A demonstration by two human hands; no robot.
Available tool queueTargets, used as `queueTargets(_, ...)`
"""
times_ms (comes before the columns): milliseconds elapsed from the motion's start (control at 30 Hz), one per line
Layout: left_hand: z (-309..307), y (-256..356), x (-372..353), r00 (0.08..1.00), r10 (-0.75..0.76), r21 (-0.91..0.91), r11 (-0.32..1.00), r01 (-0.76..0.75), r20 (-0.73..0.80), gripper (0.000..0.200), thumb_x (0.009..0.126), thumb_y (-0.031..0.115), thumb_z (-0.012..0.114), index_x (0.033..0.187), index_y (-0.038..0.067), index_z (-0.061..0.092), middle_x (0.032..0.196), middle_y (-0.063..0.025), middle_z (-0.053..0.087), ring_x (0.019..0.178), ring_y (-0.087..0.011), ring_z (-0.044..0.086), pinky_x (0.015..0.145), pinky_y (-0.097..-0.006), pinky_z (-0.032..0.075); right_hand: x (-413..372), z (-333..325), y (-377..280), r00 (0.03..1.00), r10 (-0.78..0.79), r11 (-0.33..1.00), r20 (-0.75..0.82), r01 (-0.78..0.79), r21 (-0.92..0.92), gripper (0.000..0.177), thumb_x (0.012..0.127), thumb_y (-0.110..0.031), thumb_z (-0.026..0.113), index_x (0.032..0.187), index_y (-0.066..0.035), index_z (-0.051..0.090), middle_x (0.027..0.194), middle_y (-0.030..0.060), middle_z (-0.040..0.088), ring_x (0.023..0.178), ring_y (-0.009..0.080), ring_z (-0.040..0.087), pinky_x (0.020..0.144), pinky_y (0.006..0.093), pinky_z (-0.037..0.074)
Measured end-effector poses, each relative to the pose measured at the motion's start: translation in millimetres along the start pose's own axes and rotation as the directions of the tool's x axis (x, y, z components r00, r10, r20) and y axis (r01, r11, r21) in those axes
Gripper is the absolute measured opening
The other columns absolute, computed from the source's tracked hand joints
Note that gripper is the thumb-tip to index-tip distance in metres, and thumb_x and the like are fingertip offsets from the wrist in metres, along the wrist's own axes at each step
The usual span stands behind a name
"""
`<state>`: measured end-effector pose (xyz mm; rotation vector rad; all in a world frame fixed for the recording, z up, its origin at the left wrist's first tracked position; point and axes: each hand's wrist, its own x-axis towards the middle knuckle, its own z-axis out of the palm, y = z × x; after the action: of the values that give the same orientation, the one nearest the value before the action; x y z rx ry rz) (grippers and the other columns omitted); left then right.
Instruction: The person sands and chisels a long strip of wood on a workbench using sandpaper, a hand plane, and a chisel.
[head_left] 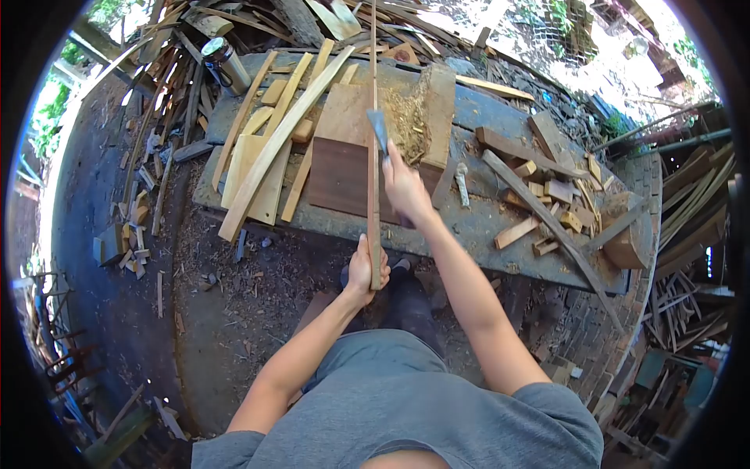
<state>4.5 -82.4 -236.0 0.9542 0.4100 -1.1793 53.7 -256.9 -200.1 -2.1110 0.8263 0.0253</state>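
My left hand (pixel 366 270) is closed around the near end of a long, narrow wooden strip (pixel 373 187), in front of the bench edge. The strip runs away from me over the bench and past the top of the view. In my right hand (pixel 406 191) is a short bladed tool (pixel 378 131), its grey metal blade widening toward the tip and lying at the strip's right side; most of its handle is hidden. Under the strip are a dark brown board (pixel 340 176) and a thick wood block (pixel 437 105) strewn with shavings.
Pale wooden strips (pixel 285 144) lie on the bench's left, near a metal flask (pixel 226 66). Offcuts (pixel 558 191), a long dark batten (pixel 547 219) and a small whitish tool (pixel 462 185) are on the right. Scrap wood (pixel 297 23) is heaped behind the bench (pixel 473 227).
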Motion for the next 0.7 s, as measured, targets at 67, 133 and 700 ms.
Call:
queueTargets(67,-3.2,0.3,0.1,0.999,0.031,0.034,0.999,-0.03,-0.026,0.055,0.103,0.055,0.028,0.072,0.011,0.04,0.054,-0.0019,0.035,0.038,-0.0128,0.033,0.034,-0.0269,0.029,4.7,-3.5,-7.5,0.993,0.102,0.987,0.058,-0.109,0.115,0.053,0.1,-0.036,0.035,0.151,-0.023,0.028,0.088,0.0321,0.066,0.088,0.0525,0.063,0.082,0.0573,0.05)
queueTargets(133,-3.1,6.0,-4.8,1.0,0.013,0.044,0.999,-0.012,-0.011,0.055,0.103,0.055,0.027,0.072,0.011,0.041,0.054,-0.0018,0.035,0.038,-0.0129,0.034,0.034,-0.0268,0.029,2.5,6.5,1.6,0.999,-0.002,0.999,-0.045,0.005,0.054,0.051,0.102,-0.032,0.036,0.15,-0.016,0.029,0.072,0.0258,0.065,0.051,0.0367,0.064,0.056,0.0491,0.054)
queueTargets(700,-39.2,11.2,-20.4,0.999,0.036,0.182,0.983,-0.038,0.01,0.055,0.103,0.055,0.027,0.072,0.011,0.039,0.055,-0.0022,0.033,0.04,-0.0132,0.034,0.034,-0.0267,0.029,-16.3,-1.3,-12.3,0.997,0.064,0.997,0.049,-0.066,0.042,0.051,0.101,-0.031,0.034,0.15,-0.017,0.028,0.08,0.0248,0.067,0.053,0.0314,0.065,0.063,0.0453,0.056)
